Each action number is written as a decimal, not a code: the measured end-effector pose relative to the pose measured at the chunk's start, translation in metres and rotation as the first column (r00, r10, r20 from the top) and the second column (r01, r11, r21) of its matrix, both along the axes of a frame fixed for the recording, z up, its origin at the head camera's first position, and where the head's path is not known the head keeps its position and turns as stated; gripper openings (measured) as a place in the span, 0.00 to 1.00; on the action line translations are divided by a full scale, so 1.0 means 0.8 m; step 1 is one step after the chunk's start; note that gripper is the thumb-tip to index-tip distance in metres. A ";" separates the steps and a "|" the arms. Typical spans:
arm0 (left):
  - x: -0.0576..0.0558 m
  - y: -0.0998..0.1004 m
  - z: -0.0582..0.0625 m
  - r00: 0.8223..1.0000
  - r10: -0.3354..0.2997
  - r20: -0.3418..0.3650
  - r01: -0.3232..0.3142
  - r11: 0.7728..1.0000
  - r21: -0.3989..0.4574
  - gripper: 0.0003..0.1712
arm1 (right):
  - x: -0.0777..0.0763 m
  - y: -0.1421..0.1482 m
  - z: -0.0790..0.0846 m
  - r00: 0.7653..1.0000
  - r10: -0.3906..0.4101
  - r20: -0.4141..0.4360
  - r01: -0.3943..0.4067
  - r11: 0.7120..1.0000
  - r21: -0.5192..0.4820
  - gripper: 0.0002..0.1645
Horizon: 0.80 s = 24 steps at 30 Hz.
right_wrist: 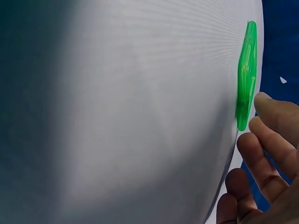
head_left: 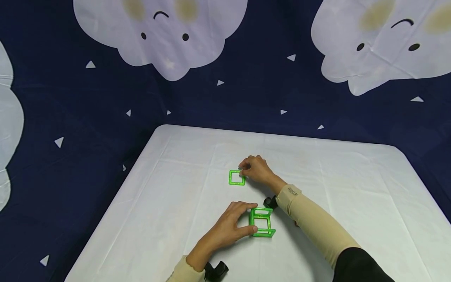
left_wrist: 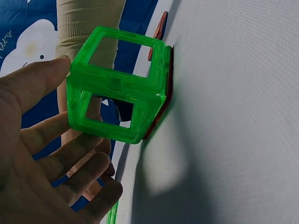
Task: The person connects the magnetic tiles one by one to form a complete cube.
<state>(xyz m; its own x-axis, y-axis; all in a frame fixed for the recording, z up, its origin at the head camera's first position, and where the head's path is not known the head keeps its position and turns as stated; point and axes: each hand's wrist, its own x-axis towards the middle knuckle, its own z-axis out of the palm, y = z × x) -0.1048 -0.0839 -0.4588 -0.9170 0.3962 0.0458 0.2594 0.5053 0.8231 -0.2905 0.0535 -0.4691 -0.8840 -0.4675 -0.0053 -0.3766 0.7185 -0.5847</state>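
A small frame structure of green translucent magnetic tiles point(head_left: 261, 222) stands on the white table, square openings showing through its sides. My left hand point(head_left: 229, 225) holds it from the left, index finger at its far corner and thumb at its near one. In the left wrist view, a dark red edge point(left_wrist: 170, 79) runs along its base. Farther back lies a flat green square magnetic tile point(head_left: 230, 178). My right hand point(head_left: 256, 169) is over that tile's right side, fingers bent loosely. In the right wrist view, thumb and fingertips are right beside the tile point(right_wrist: 246, 77).
A red piece point(left_wrist: 159, 32) lies on the table beyond the structure, mostly hidden behind the right sleeve in the head view. Dark blue cloth point(head_left: 246, 105) with cloud prints hangs behind the white table point(head_left: 169, 156). Black wrist cameras point(head_left: 216, 271) are strapped to both forearms.
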 end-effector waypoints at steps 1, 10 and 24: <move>0.000 0.000 0.000 1.000 0.001 0.001 -0.001 1.000 0.000 0.32 | 0.000 0.000 0.000 1.000 0.000 0.000 0.000 1.000 0.002 0.12; 0.000 -0.001 -0.001 1.000 -0.001 0.022 0.001 1.000 0.011 0.32 | -0.001 -0.003 -0.001 1.000 0.011 0.003 -0.011 0.999 0.033 0.12; 0.000 -0.001 -0.002 1.000 -0.007 0.010 0.006 1.000 0.020 0.32 | -0.001 -0.004 -0.004 0.999 0.026 -0.032 -0.024 0.998 0.062 0.10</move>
<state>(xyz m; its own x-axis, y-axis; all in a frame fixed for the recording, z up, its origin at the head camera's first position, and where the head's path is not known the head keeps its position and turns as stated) -0.1052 -0.0850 -0.4607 -0.9148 0.4013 0.0451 0.2547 0.4866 0.8357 -0.2916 0.0504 -0.4725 -0.8724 -0.4887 -0.0059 -0.4126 0.7429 -0.5272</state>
